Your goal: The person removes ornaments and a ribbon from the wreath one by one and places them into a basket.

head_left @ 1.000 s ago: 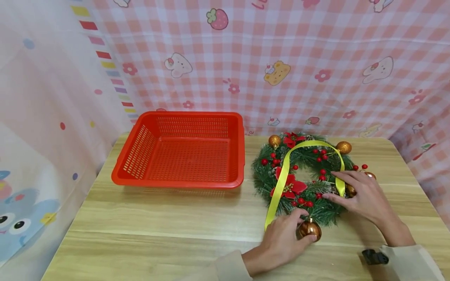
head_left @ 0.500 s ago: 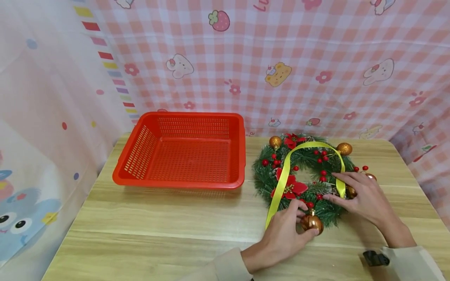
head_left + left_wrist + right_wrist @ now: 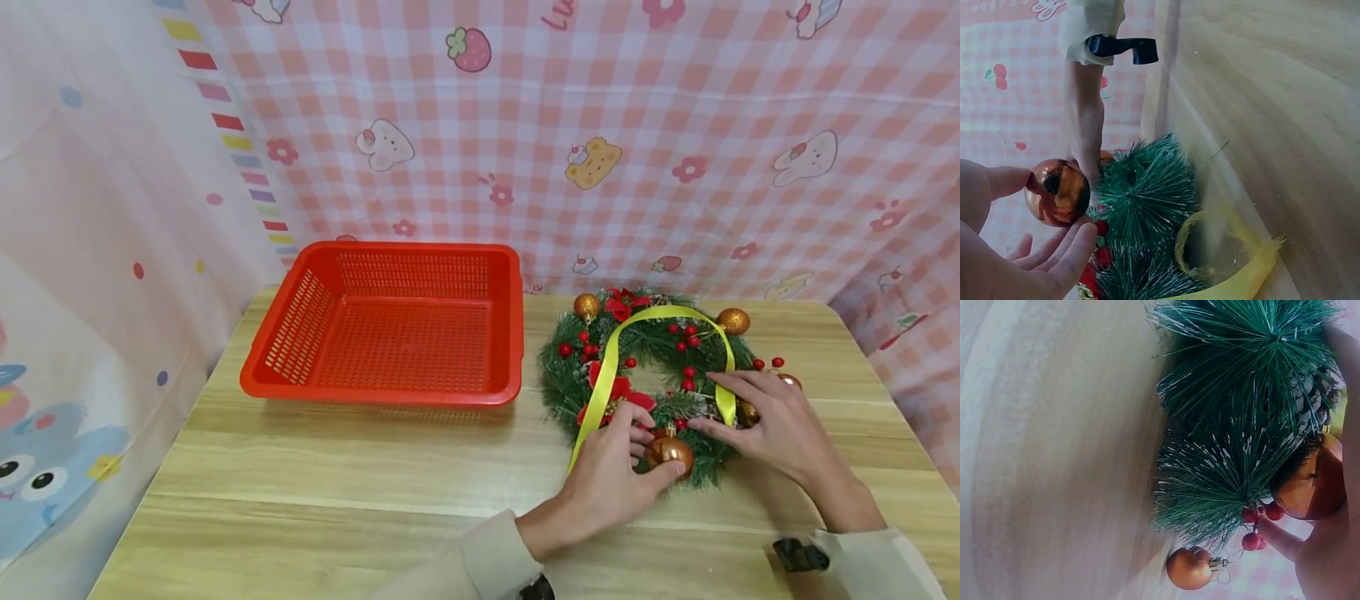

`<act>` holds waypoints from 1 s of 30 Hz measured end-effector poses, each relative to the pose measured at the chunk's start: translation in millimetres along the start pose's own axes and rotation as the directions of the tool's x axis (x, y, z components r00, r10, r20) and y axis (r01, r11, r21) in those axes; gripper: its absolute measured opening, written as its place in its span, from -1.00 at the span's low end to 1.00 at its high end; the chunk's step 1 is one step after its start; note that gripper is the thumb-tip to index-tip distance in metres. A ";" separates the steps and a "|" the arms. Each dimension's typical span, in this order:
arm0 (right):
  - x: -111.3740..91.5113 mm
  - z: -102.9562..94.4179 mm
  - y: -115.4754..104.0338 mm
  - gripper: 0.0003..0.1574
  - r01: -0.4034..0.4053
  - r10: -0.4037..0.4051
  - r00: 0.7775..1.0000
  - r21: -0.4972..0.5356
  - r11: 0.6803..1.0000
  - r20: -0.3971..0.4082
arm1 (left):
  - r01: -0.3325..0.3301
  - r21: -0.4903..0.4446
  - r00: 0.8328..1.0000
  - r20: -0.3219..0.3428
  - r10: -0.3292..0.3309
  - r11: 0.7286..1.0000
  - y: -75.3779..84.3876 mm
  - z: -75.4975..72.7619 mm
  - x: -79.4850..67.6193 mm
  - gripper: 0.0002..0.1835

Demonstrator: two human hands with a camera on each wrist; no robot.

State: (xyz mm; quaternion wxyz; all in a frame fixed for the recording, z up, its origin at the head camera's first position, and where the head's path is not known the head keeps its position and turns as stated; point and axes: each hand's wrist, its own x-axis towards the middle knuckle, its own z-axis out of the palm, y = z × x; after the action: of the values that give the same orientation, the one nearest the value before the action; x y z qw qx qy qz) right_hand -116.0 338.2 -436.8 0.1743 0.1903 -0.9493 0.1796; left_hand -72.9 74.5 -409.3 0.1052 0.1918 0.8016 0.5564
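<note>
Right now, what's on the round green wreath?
A flat yellow ribbon, round red berries, red flowers and glittery golden balls. The left hand, pinching a shiny copper ball, covers part of the lower flower, so I can't see it all.

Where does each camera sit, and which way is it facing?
Head: on the head, facing forward and down at the red basket, wreath, left hand, right hand and sleeves.
Left wrist: on that wrist, turned sideways, facing the copper ball the left hand pinches; the right arm shows beyond.
Right wrist: on that wrist, also sideways, facing the wreath's pine cone and berries; part of the right hand shows.
Shared by head and left wrist: the copper ball and yellow ribbon.
</note>
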 end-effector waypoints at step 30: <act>0.7 -0.9 -1.4 -0.10 -0.019 0.020 1.000 -0.020 1.000 0.023 | 0.114 -0.184 0.980 -0.144 -0.141 0.976 -1.6 -20.8 20.2 -0.60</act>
State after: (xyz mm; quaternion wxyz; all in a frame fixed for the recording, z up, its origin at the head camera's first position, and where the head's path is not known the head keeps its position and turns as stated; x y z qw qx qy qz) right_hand -115.7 337.2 -435.3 0.1632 0.1814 -0.9548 0.1695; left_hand -99.4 64.9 -402.4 0.0942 0.0858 0.7661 0.6300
